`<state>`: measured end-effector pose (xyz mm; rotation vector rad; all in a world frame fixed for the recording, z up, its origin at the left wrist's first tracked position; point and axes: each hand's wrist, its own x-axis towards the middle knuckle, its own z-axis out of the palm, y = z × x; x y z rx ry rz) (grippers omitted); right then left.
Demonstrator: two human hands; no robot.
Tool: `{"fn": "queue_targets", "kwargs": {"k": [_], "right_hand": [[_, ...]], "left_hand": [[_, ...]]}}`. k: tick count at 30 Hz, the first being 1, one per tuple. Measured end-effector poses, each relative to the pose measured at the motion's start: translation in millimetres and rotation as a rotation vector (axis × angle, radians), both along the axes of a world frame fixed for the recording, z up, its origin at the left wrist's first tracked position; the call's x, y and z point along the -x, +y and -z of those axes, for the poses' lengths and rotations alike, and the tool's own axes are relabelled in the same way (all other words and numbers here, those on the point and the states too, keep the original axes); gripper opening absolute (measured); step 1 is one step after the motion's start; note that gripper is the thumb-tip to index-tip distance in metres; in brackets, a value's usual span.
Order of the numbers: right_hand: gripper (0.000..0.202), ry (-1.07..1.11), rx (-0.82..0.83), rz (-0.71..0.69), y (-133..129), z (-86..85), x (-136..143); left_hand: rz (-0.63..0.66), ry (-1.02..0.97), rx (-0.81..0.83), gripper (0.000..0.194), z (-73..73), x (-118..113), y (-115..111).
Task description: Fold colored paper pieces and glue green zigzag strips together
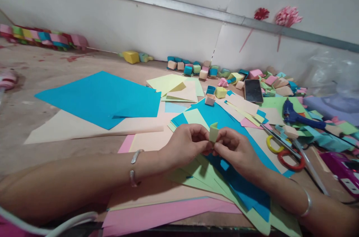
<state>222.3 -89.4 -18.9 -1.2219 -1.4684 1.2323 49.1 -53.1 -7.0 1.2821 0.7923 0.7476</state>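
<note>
Head view: a small folded piece of light green paper (pixel 213 133) is held up near the middle of the scene, above a blue sheet (pixel 238 181) on the table (pixel 22 110). Its lower end is pinched between the fingertips of 2 hands. The left hand (pixel 182 145) grasps it from the left, with thumb and forefinger brought together; the right hand (pixel 238 149) grasps it from the right in the same manner. The exact contact of the fingertips is partly hidden and cannot be told. The upper end is left free, and a fold is shown at its top.

The piece is judged to be very light, thin and fairly stiff along its folds, with little tendency to slip. It is likely to be creased or crushed by excess pressure. A light pinch should be applied at the lower end or along the side edges, and the folded top should be kept clear of pressure.

3 small paper boxes (pixel 209 99) are placed just beyond the hands. Farther right, a phone (pixel 253 91) and a glue gun (pixel 304 118) are laid; scissors (pixel 301 164) are set nearer, right of the right hand.
</note>
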Motion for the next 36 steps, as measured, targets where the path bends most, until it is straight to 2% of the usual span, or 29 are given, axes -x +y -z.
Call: {"fn": "queue_targets", "kwargs": {"k": [4,9,14,21,24,28,36], "right_hand": [[0.008,0.071,-0.006,0.024,0,0.2,1],[0.006,0.139,0.095,0.058,0,1.8,0],[0.006,0.217,0.162,0.053,2,5.3,-1],[0.005,0.093,0.079,0.052,1,1.9,-4],[0.004,0.026,-0.009,0.036,0,0.0,-4],[0.004,-0.105,-0.114,0.012,-3,0.2,-4],[0.004,-0.146,-0.088,-0.025,-6,5.4,-1]], "left_hand": [[0.007,-0.036,0.044,0.007,-0.4,-1,1],[0.051,-0.09,0.119,0.01,-2.0,0,0],[0.064,-0.036,0.168,0.009,-0.6,1,0],[0.049,0.011,0.168,0.004,-4.2,1,0],[0.052,0.063,0.124,0.006,-6.6,3,1],[0.017,0.121,0.076,0.007,-2.9,4,2],[0.018,0.084,0.065,0.02,4.8,2,2]]}}
